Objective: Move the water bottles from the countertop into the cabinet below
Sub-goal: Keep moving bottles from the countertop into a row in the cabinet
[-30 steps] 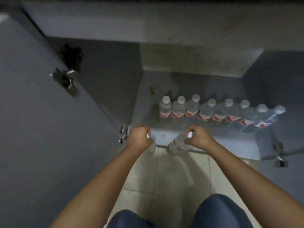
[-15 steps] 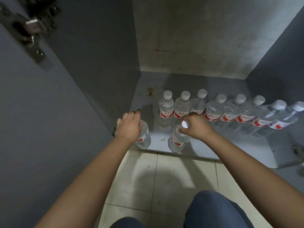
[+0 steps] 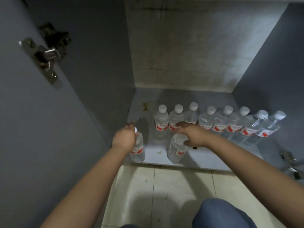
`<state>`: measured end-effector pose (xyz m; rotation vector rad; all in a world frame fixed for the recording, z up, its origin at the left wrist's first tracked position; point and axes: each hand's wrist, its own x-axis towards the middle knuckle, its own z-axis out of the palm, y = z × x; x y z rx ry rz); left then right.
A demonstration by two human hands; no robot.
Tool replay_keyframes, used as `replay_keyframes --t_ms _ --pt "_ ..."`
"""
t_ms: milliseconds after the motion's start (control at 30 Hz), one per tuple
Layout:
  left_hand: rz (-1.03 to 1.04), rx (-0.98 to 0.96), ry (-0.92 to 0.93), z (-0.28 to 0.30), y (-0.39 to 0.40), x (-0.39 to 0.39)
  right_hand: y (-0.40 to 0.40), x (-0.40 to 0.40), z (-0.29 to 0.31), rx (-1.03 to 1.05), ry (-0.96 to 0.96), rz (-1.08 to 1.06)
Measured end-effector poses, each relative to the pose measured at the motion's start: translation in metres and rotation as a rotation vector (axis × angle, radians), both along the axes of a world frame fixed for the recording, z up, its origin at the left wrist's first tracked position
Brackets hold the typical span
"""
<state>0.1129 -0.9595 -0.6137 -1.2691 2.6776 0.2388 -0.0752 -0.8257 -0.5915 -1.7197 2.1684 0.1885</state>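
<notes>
Two bottles at the cabinet floor's front edge

Left hand (image 3: 125,137) grips a bottle (image 3: 137,151) at the front left corner; right hand (image 3: 192,134) grips the top of another bottle (image 3: 176,150) just right. Eight bottles (image 3: 218,124) line up behind

10 water bottles (image 3: 161,122) w/ white caps, 2 hinges (image 3: 45,55), 2 hands (image 3: 124,139).
</notes>
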Motion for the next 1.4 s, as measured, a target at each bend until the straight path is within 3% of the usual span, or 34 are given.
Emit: replay_keyframes --t_ms 200,500,1000,1267,1400 --pt "-0.036 -0.058 -0.015 -0.008 0.001 0.005 -0.008 0.003 0.004 -0.033 -0.001 -0.007" --pt "0.052 0.106 0.088 0.003 0.006 0.012 -0.021 0.033 0.0 -0.094 0.064 -0.142" --pt "0.149 0.102 0.126 -0.011 -0.009 0.025 -0.131 0.058 0.001 -0.192 0.004 -0.06" --pt "0.136 0.1 0.217 -0.021 -0.01 0.01 -0.146 0.042 -0.004 -0.177 -0.001 0.019" --pt "0.291 0.144 0.354 -0.025 -0.004 0.006 -0.145 0.039 -0.013 -0.207 0.01 0.003"
